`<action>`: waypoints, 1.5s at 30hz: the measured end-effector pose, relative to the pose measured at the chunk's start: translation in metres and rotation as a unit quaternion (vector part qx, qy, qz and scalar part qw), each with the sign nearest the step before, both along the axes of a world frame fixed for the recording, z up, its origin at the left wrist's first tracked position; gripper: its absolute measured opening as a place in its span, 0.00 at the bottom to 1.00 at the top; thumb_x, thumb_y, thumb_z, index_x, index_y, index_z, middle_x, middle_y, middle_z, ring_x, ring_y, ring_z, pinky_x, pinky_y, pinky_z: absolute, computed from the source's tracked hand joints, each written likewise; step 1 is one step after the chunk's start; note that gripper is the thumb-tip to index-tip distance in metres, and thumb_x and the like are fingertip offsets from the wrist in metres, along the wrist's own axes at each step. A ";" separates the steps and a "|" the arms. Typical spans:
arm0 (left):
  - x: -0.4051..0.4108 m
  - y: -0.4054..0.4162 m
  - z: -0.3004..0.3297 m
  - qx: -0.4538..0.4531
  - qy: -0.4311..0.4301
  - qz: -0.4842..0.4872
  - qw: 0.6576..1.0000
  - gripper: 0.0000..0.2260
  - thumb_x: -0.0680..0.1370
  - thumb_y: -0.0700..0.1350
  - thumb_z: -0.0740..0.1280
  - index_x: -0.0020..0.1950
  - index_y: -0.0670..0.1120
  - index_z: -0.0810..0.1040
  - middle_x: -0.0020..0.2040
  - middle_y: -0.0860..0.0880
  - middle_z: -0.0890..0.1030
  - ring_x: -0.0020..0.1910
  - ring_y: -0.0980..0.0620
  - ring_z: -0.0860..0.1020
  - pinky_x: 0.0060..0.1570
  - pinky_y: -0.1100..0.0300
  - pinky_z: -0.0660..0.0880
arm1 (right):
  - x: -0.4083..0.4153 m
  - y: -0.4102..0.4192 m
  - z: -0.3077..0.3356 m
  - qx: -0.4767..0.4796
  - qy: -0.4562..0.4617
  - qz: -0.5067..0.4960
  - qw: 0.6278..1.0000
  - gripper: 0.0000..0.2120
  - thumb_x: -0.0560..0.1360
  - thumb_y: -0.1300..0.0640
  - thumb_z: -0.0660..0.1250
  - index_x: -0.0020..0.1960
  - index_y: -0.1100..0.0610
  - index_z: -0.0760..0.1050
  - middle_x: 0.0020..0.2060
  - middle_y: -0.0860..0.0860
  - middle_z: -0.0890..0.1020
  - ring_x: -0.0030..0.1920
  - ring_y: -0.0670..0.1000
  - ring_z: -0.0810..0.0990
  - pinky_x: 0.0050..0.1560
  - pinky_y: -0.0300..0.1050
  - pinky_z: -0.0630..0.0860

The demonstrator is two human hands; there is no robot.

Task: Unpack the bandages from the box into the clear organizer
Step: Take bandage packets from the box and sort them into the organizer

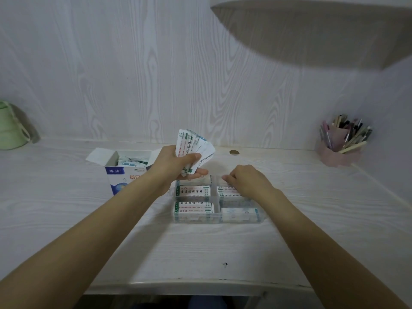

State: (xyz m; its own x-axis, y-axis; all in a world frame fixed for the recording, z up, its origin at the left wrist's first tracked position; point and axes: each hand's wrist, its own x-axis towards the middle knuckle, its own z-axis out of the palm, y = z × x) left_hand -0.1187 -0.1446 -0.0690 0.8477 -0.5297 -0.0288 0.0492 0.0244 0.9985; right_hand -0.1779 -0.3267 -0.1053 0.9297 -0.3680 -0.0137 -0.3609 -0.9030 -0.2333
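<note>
My left hand (176, 165) grips a fanned bundle of wrapped bandages (192, 144), held up above the far left corner of the clear organizer (217, 219). The organizer sits mid-desk, and stacks of bandages (194, 207) lie in its compartments. Over its far right compartment my right hand (246, 179) reaches down with fingers curled; what the fingertips touch is hidden. Left of the organizer stands the blue and white bandage box (121, 171), its flaps open and more bandages visible inside.
A pink pen holder (341, 144) full of pens stands at the back right. A green container (11, 127) sits at the far left against the wall. A shelf (312, 30) overhangs at the upper right. The desk's front edge (178, 284) runs below my arms.
</note>
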 end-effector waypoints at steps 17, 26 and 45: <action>-0.008 0.026 0.001 0.105 -0.074 -0.082 0.988 0.06 0.75 0.41 0.69 0.52 0.47 0.77 0.45 0.45 0.85 0.40 0.43 0.84 0.48 0.46 0.80 | -0.006 0.043 0.046 0.415 -0.255 0.023 0.873 0.05 0.75 0.59 0.69 0.41 0.55 0.77 0.36 0.51 0.80 0.34 0.45 0.77 0.33 0.34 0.73; -0.007 0.047 0.008 0.100 -0.069 -0.039 0.992 0.04 0.76 0.39 0.68 0.47 0.47 0.76 0.40 0.47 0.83 0.30 0.50 0.83 0.25 0.63 0.77 | -0.002 0.065 0.048 0.401 -0.304 0.021 0.864 0.08 0.74 0.62 0.69 0.37 0.55 0.77 0.33 0.51 0.79 0.32 0.45 0.76 0.28 0.34 0.69; 0.003 0.079 0.011 0.034 -0.057 0.075 0.995 0.09 0.77 0.37 0.66 0.56 0.40 0.73 0.46 0.40 0.80 0.30 0.47 0.83 0.27 0.63 0.78 | 0.018 0.061 0.022 0.347 -0.312 -0.105 0.878 0.09 0.75 0.68 0.63 0.51 0.56 0.75 0.40 0.56 0.81 0.26 0.40 0.80 0.32 0.34 0.76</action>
State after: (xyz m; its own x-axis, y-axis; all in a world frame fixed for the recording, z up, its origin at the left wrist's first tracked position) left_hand -0.1160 -0.0651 -0.0576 0.9166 -0.3976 0.0410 -0.0640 -0.0448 0.9969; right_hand -0.1596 -0.2657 -0.0831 0.7488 -0.6364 0.1852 -0.1089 -0.3938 -0.9127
